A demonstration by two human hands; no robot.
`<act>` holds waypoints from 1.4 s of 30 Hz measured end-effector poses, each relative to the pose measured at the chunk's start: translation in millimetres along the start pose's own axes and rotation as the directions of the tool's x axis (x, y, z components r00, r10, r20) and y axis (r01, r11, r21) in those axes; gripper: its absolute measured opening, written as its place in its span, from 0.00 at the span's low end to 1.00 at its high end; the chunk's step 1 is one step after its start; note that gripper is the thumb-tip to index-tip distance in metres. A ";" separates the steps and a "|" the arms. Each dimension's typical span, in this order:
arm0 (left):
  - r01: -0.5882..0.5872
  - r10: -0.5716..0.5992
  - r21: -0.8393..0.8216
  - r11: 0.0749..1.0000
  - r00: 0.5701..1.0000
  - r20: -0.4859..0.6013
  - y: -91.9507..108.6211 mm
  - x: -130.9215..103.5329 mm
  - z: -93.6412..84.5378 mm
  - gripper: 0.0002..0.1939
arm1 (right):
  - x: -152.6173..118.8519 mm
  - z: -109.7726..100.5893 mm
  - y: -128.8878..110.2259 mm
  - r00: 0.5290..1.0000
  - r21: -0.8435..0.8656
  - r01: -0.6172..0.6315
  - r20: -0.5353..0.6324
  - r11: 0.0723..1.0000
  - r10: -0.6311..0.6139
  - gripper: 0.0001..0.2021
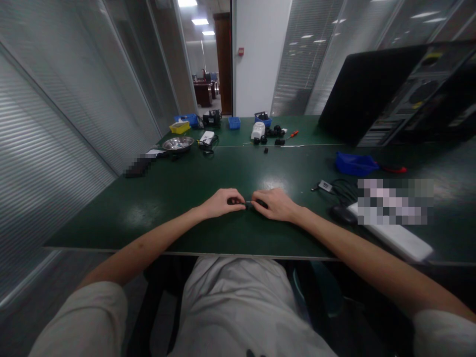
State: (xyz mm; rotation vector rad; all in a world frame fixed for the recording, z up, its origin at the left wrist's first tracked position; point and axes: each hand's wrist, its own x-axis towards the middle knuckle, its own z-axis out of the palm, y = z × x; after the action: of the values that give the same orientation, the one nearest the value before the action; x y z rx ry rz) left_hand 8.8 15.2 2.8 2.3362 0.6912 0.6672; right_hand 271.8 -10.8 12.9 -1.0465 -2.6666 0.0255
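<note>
My left hand (223,203) is closed on a small black object (232,201) above the front middle of the green table (208,233). Facing it, a little to the right, my right hand (274,204) is closed round a dark handle (262,203). A thin metallic shaft (248,202) spans the narrow gap between the fingertips, its left end at the black object. The two hands are close together but apart. What exactly the black object is stays too small to tell.
On the right lie a blue tray (356,164), a black mouse (342,214), cables and a white power strip (396,235). A black computer case (372,94) stands behind. Farther back are a metal bowl (178,144), a yellow basket (180,128) and an orange screwdriver (293,134).
</note>
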 end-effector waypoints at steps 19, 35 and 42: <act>-0.016 0.020 0.078 0.997 0.999 -0.046 0.1 -1.8 2.2 0.14 | 0.4 0.1 -0.7 1.000 -0.069 0.001 0.025 0.998 0.000 0.14; -0.131 0.141 0.152 0.980 0.988 -0.058 -5.6 -2.2 3.0 0.14 | 0.9 3.5 -1.1 0.999 -0.090 0.041 0.006 0.995 -0.040 0.16; -0.211 0.222 0.375 0.903 0.975 0.014 -7.0 -6.2 4.9 0.17 | -0.4 2.4 -8.0 0.999 -0.198 0.044 0.011 0.979 -0.042 0.16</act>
State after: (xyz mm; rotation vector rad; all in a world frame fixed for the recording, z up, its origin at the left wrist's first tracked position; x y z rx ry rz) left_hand 5.1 14.2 -6.9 2.7937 0.6188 0.7183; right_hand 266.2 -16.8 11.4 -1.0470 -2.7411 -0.2513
